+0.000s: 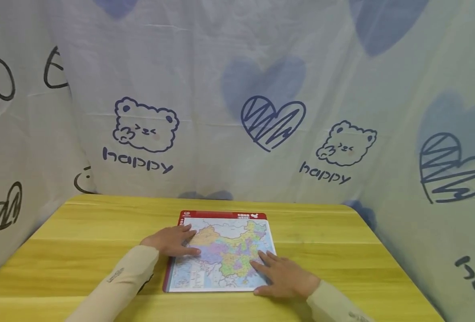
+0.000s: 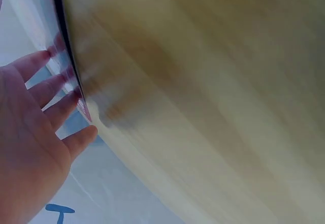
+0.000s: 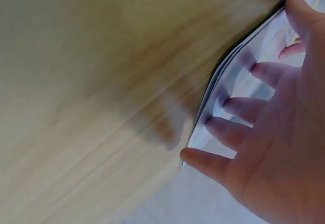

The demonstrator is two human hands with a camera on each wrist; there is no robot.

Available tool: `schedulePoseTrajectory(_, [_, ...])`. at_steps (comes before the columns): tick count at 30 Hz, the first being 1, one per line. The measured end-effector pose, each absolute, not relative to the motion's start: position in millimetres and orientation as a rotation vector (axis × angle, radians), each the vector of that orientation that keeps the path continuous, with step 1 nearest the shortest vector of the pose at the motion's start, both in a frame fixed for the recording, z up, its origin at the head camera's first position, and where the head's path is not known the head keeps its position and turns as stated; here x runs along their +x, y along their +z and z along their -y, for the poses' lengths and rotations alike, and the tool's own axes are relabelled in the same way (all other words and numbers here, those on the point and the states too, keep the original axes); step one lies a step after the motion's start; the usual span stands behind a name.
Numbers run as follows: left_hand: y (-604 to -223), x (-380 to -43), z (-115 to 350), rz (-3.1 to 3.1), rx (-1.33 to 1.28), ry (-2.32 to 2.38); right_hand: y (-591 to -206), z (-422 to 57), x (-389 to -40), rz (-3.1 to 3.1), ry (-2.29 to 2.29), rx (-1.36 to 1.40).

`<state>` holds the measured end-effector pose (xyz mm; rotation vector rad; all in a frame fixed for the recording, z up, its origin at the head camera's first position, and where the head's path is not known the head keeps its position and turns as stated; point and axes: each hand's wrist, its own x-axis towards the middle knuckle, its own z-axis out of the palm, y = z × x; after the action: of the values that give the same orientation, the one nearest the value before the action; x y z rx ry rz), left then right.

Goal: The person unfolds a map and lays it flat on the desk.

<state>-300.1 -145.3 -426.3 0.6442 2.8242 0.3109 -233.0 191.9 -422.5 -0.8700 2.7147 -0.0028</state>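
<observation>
A flat map board (image 1: 237, 250) with a red top strip and a coloured map lies on the yellow wood-grain table. On its left edge rests my left hand (image 1: 173, 241), fingers spread and nearly straight over the map. My right hand (image 1: 283, 275) touches the lower right edge, its fingers extended onto the surface and the thumb at the bottom corner. In the left wrist view, the fingertips of my left hand (image 2: 38, 127) meet the board's glossy face (image 2: 51, 36). The right wrist view has my right hand (image 3: 274, 117) with straight fingers along the board's layered edge (image 3: 218, 76).
The yellow table (image 1: 329, 241) extends on both sides of the board. A pale cloth (image 1: 205, 147) printed with hearts, bears and the word "happy" hangs behind the table and along both sides. Light sleeves (image 1: 120, 277) cover both forearms.
</observation>
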Motion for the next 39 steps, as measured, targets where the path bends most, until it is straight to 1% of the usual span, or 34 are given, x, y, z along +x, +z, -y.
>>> schedulePoseTrajectory(8, [-433.5,-303.4,157.6,-2.793,0.656,0.31,-421.7,-195.2,-243.1,-2.679,-0.011,-0.777])
schedulePoseTrajectory(19, [-428.3,-290.3,174.0,-2.759,0.675,0.312,-423.4,-193.7,-262.0,-2.704,0.012,-0.766])
schedulePoseTrajectory(27, [-428.7,-272.9,188.0,-2.748,0.804,0.334,-423.9,-187.4,-272.7,-2.75,0.014,-0.724])
schedulePoseTrajectory(39, [-432.4,-239.7,197.4,-2.705,0.898,0.411,-424.6,-181.5,-285.5,-2.792,0.003,-0.652])
